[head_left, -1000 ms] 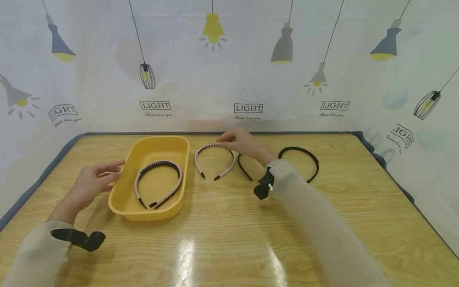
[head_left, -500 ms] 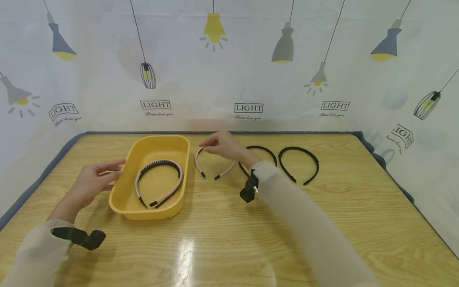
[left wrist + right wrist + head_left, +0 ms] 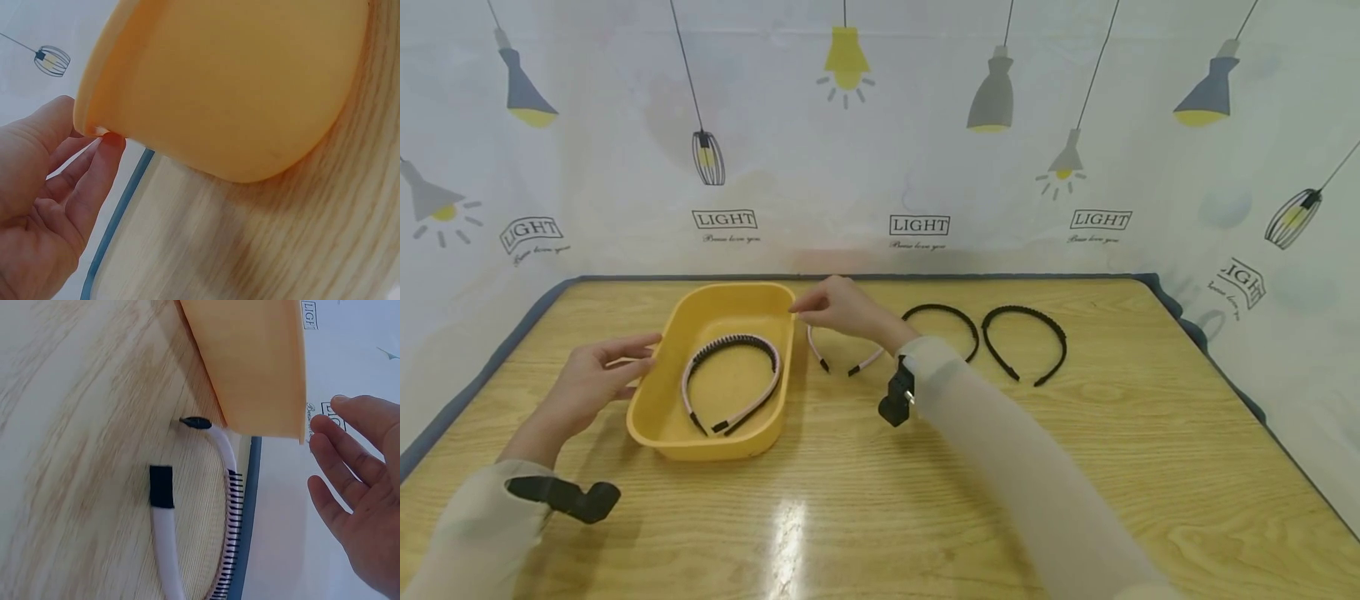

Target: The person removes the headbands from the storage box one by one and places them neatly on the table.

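The yellow tray (image 3: 722, 451) stands at the left of the table, holding a pink headband (image 3: 683, 385) and a black one that partly overlap. Outside its left side, my left hand (image 3: 580, 385) touches the rim with extended fingertips; the left wrist view shows one fingertip against the wall under the lip. My right hand (image 3: 842, 308) is at the tray's far right corner, holding nothing; in the right wrist view its fingers (image 3: 331, 459) are spread beside the rim. Below it on the table lies a pink headband (image 3: 868, 361), partly hidden by the hand.
Two black headbands lie side by side to the right, one (image 3: 945, 307) beside my right forearm and another (image 3: 1026, 310) farther right. A wooden table (image 3: 880, 500) with a dark blue back edge meets a lamp-patterned backdrop (image 3: 790, 100).
My right hand has moved left, from above the far side of the loose pink headband to the tray's right rim. The left hand, tray and headbands have stayed where they were.
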`<state>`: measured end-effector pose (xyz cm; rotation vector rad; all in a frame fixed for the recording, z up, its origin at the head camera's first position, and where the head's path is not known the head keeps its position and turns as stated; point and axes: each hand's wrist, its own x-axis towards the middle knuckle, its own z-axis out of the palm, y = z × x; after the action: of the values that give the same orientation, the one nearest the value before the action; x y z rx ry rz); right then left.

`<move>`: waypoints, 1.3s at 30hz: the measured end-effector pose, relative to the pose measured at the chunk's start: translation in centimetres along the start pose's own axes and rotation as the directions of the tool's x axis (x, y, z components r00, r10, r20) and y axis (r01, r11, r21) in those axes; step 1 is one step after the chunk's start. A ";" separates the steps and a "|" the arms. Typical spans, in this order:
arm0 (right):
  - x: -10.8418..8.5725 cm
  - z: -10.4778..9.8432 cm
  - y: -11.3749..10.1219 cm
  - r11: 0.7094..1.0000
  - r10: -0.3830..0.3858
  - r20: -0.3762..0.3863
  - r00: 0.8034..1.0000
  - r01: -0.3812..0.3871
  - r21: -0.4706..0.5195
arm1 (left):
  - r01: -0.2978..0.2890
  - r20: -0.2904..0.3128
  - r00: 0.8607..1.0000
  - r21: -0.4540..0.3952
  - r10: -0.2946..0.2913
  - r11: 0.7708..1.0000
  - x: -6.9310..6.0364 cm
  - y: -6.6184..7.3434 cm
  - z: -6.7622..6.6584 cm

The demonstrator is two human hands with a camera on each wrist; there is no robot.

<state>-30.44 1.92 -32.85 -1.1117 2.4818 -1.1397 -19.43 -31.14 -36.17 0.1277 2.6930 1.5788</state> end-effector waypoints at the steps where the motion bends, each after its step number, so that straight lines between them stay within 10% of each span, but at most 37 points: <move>1: 0.1 0.1 -0.1 1.000 -0.006 0.007 1.000 0.006 0.003 | 0.001 -0.001 1.000 0.002 -0.001 1.000 0.0 0.0 0.0; 39: 3.4 2.0 -2.0 1.000 -0.008 0.090 0.996 0.009 -0.013 | 0.007 0.002 1.000 -0.005 -0.007 1.000 0.1 0.0 0.0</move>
<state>-30.84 -2.50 -32.38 -1.1515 2.4225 -1.0526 -19.52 -31.19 -36.19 0.1198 2.6849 1.5824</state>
